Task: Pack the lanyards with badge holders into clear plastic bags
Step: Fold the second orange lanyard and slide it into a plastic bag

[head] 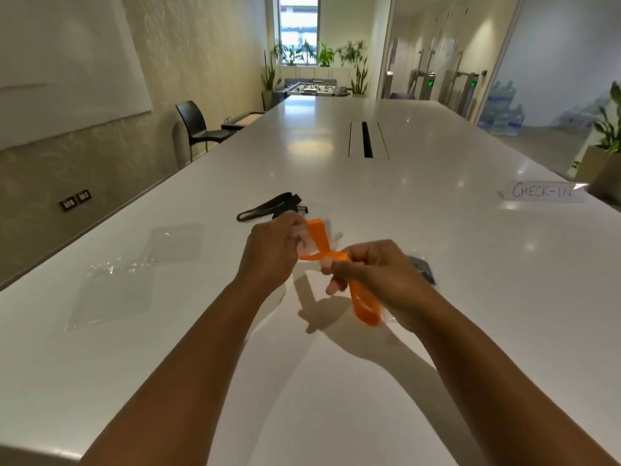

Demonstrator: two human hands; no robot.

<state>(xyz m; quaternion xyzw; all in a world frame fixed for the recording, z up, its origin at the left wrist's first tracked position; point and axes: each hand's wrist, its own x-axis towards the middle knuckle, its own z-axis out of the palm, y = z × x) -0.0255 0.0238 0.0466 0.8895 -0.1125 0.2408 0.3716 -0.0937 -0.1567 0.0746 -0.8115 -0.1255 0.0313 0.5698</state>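
The left fingers (291,227) curl round the far end of the orange lanyard (366,309). Something clear and blurred sits against the strap there, probably its badge holder (305,243). The right fingers (333,288) pinch the strap nearer in, and a loop hangs below the right hand (379,274). So both the left hand (268,253) and the right grasp the lanyard, held in the air over the middle of the worktop (336,381).

The strap looks light, flat and floppy, likely to spring out of its folds. It is best gathered into a bundle and gripped across the folds, with the stiffer holder leading into a bag. The bags look thin, limp and slippery, so take them by the mouth.

Count:
- One orange lanyard, in hand.
- One black lanyard (268,206), lying just beyond the left hand.
- Two clear bags to the left, it seems: a far bag (176,238) and a near bag (114,290).
- One dark thing (421,269), half hidden behind the right hand; I cannot tell what it is.
- One lettered card (541,191), far right.
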